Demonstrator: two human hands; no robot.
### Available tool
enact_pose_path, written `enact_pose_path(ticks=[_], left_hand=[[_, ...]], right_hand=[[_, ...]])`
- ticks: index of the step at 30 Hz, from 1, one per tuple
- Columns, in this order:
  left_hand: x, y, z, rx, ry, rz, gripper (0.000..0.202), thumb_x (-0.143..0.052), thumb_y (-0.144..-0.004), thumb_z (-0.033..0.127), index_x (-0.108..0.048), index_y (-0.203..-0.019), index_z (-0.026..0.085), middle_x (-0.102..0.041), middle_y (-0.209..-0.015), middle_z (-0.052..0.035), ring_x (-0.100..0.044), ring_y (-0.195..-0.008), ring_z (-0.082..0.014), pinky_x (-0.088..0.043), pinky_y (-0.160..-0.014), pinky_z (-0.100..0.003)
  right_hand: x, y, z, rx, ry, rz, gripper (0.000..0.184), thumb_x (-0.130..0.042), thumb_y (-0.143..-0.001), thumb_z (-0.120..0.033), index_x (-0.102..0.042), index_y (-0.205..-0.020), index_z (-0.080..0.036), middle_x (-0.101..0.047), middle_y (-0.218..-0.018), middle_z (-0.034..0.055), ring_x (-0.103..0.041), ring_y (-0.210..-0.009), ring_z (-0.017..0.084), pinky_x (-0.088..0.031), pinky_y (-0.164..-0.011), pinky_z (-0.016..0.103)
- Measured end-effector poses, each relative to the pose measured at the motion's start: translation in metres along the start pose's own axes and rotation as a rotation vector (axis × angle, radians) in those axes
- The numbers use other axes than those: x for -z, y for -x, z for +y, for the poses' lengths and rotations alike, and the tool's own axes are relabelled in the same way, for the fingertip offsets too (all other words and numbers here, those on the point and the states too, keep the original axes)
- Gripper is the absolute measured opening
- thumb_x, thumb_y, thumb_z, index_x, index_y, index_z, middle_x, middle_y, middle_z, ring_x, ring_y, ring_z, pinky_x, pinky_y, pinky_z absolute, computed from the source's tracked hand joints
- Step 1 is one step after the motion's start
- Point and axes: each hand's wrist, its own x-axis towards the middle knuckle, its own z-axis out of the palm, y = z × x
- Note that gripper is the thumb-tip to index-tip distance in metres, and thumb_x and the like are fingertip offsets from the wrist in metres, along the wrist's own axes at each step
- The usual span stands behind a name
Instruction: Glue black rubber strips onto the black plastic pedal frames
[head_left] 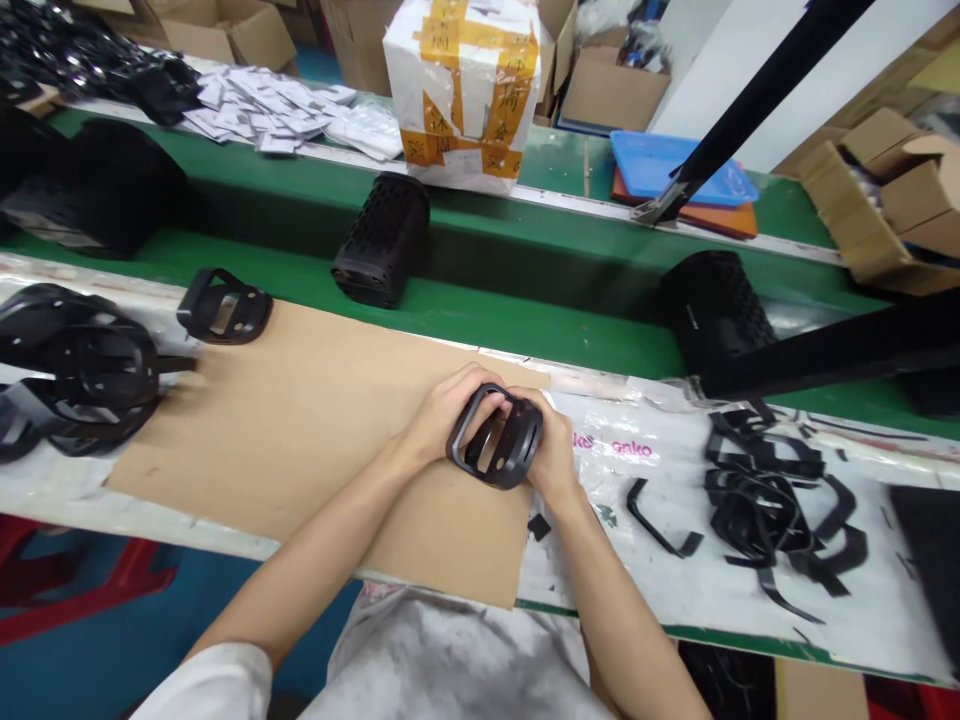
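Note:
Between both hands, over the right part of a brown cardboard sheet (315, 420), is a black plastic housing part (519, 445) with a loop-shaped handle and a rectangular slot. My left hand (452, 408) grips its left and far side, some fingers showing through the loop. Around its right side my right hand (553, 445) is closed, the fingertips partly hidden behind the part. A similar black part (225, 308) stands at the sheet's far left corner. Right of my right hand lies a thin bent black strip (660, 520).
Several black frames (97, 365) are piled at the left. A heap of black strips (772, 500) lies at the right. Black perforated housings (382, 240) stand on the green bench channel (510, 310). Behind are a taped white box (465, 90), a blue tray (679, 165) and a dark slanting post (765, 95).

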Motion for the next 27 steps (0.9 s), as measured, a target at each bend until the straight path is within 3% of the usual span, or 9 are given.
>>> enact_pose_path(ticks=[6,18,27], left_hand=[[-0.001,0.001,0.001,-0.035,-0.013,0.041,0.018,-0.052,-0.110,0.032,-0.066,-0.112,0.021,-0.070,-0.104,-0.0057,-0.069,-0.097,-0.0192,-0.056,-0.089,-0.032],[-0.007,0.006,0.015,-0.090,-0.048,0.146,0.012,-0.055,-0.108,0.028,-0.065,-0.107,0.021,-0.070,-0.100,-0.0059,-0.067,-0.093,-0.0190,-0.055,-0.085,-0.033],[-0.001,-0.003,0.000,0.030,-0.033,0.029,0.022,-0.055,-0.108,0.038,-0.067,-0.101,0.020,-0.072,-0.097,-0.0053,-0.069,-0.089,-0.0197,-0.056,-0.085,-0.032]], right_hand=[[0.001,-0.002,0.002,0.048,-0.022,-0.035,0.022,-0.060,-0.102,-0.029,-0.072,-0.120,-0.025,-0.078,-0.115,0.0067,-0.075,-0.103,0.025,-0.058,-0.091,0.034],[-0.002,0.008,-0.005,0.069,-0.025,0.037,0.019,-0.062,-0.098,-0.032,-0.071,-0.113,-0.024,-0.078,-0.103,0.0055,-0.075,-0.091,0.024,-0.059,-0.081,0.033],[0.002,-0.004,-0.003,-0.028,0.019,-0.075,0.026,-0.057,-0.105,-0.039,-0.075,-0.114,-0.022,-0.080,-0.103,0.0055,-0.075,-0.085,0.024,-0.058,-0.077,0.030]])
